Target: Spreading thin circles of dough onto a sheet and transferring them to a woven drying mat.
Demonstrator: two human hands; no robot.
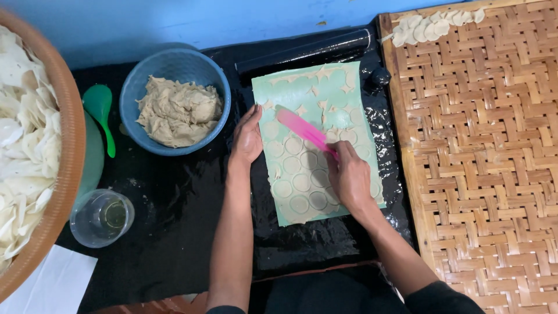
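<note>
- Now we see our right hand [349, 177] closed around the near end of a pink spatula [305, 131], whose blade lies flat on the dough sheet [317, 145].
- Our left hand [247, 139] is open, palm down, fingers together, pressing the left edge of that sheet and gripping nothing.
- The sheet lies on a pale green mat [331, 93] in the middle of the black, wet-looking tabletop [174, 215], with cut circles [299, 183] marked across it.
- We judge the dough thin, soft, limp and easily torn; a circle is best lifted from beneath, at its edge, with the blade.
- A blue bowl of dough [177, 104] stands to the left, a clear cup [102, 218] nearer us, and a woven bamboo tray [488, 174] on the right.
</note>
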